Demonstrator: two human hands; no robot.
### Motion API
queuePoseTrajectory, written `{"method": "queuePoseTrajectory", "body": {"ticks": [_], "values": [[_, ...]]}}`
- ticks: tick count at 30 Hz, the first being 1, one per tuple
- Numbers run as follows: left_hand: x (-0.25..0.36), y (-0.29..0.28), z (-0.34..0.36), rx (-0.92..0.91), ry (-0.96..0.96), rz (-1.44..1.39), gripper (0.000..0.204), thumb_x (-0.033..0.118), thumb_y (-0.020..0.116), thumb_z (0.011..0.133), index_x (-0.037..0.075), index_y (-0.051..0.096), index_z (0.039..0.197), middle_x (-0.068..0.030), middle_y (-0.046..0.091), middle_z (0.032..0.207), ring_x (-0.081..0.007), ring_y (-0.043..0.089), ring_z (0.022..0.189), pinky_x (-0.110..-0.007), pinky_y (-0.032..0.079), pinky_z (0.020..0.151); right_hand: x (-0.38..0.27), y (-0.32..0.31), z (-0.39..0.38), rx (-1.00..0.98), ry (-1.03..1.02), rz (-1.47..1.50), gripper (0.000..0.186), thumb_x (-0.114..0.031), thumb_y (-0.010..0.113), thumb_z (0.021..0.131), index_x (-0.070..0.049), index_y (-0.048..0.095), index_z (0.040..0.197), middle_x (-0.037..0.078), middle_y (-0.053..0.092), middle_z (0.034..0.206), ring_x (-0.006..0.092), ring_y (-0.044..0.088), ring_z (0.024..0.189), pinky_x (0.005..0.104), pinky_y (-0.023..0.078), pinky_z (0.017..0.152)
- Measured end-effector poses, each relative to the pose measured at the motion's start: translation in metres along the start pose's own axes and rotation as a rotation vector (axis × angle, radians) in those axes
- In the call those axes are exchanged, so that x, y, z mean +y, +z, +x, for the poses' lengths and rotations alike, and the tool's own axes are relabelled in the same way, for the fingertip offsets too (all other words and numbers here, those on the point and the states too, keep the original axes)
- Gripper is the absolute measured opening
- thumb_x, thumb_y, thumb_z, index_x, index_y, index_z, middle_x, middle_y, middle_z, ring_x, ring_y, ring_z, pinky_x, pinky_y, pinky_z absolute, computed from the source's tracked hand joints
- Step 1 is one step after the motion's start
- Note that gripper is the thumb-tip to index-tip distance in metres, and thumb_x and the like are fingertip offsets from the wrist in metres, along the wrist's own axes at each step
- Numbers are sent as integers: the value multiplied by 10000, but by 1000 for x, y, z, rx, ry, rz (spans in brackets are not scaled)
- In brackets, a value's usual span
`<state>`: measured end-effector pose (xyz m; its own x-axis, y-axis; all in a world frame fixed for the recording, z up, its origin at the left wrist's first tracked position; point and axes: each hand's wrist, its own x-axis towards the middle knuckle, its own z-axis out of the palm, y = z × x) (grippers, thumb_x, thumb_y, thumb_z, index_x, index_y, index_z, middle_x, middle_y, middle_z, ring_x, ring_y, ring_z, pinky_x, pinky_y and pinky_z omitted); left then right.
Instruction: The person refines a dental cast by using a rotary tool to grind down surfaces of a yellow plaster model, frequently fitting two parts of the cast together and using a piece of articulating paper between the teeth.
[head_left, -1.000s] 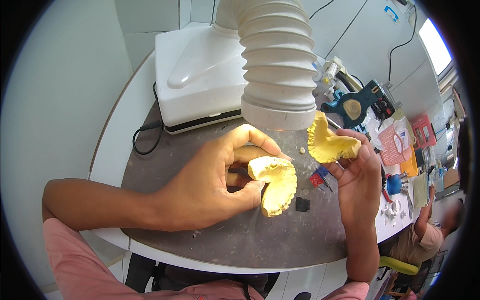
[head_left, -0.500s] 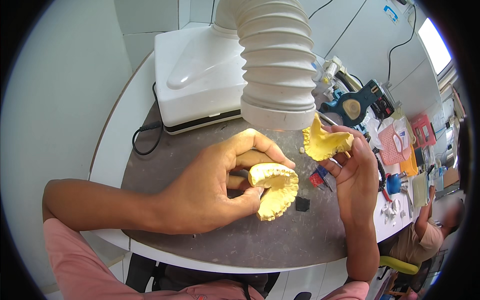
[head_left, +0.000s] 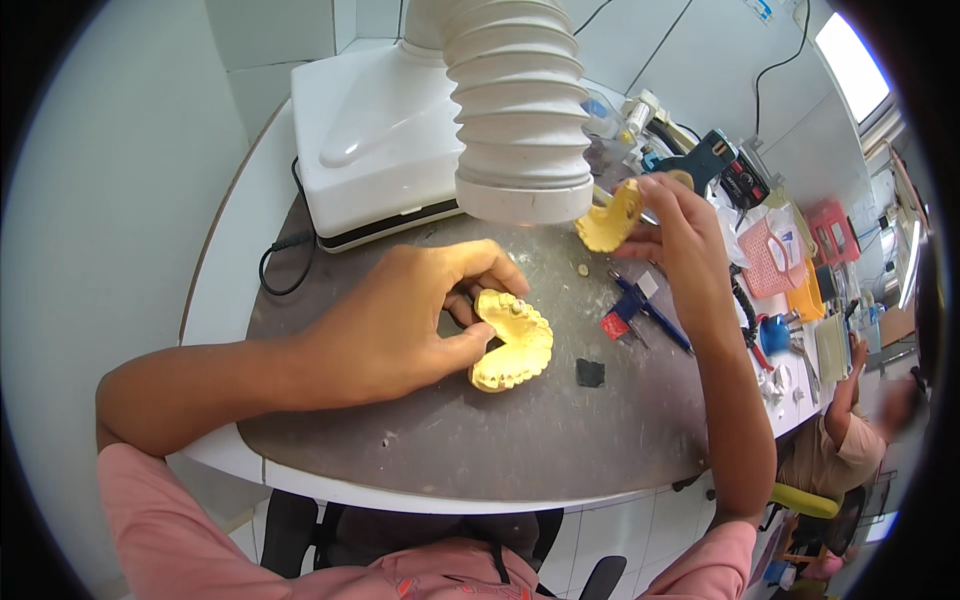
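My left hand (head_left: pixel 400 325) pinches a yellow plaster dental cast (head_left: pixel 513 342) between thumb and fingers, just above the dark grey worktop (head_left: pixel 470 430). The cast's teeth face up and to the right. My right hand (head_left: pixel 680 240) holds a second yellow dental cast (head_left: pixel 608 222) higher up, close beside the mouth of a white ribbed suction hose (head_left: pixel 520 110). The two casts are apart, about a hand's width from each other.
A white box-shaped machine (head_left: pixel 375 140) stands at the back with a black cable (head_left: pixel 280 265). A blue pen (head_left: pixel 650 315), a red piece and a small black square (head_left: pixel 590 373) lie by my right hand. A cluttered bench and a seated person (head_left: pixel 850 440) are to the right.
My right hand has lifted its cast up and back toward the hose mouth. The left hand has turned its cast slightly and kept it low over the worktop.
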<state>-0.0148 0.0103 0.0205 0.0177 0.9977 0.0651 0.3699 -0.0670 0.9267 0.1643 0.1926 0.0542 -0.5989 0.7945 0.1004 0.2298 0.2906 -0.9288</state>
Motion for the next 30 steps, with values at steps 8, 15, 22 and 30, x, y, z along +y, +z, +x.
{"method": "queuePoseTrajectory", "body": {"ticks": [8, 15, 22, 30], "values": [[0, -3, 1, 39, -5, 90, 162, 80, 651, 877, -26, 659, 999, -80, 667, 966, -124, 627, 880, -270, 509, 831, 3, 6, 10, 87, -89, -392, 220, -179, 584, 947, 8, 669, 1023, 108, 680, 938, 151, 689, 742, 257, 560, 604], [-5, 0, 2, 107, -10, 117, 159, 97, 669, 854, -20, 678, 961, -76, 688, 896, -120, 622, 810, -274, 508, 782, -6, 29, -57, -34, -488, -542, 175, -94, 748, 811, -24, 701, 965, 63, 658, 754, 102, 616, 604, 242, 460, 489], [-3, 0, 5, 92, -19, 87, 172, 95, 659, 859, -30, 672, 977, -70, 693, 896, -109, 606, 794, -265, 507, 759, 7, 42, -67, -199, -329, -408, 137, -74, 747, 812, 2, 711, 920, 61, 647, 689, 81, 580, 518, 225, 463, 493], [0, -12, 6, 50, -179, -267, 277, 147, 536, 999, -49, 561, 1193, -124, 650, 1120, -145, 651, 962, -266, 545, 832, 3, 31, -55, -66, -780, -647, 162, -46, 774, 758, -25, 725, 912, 83, 647, 762, 184, 622, 584, 287, 479, 519]]}}
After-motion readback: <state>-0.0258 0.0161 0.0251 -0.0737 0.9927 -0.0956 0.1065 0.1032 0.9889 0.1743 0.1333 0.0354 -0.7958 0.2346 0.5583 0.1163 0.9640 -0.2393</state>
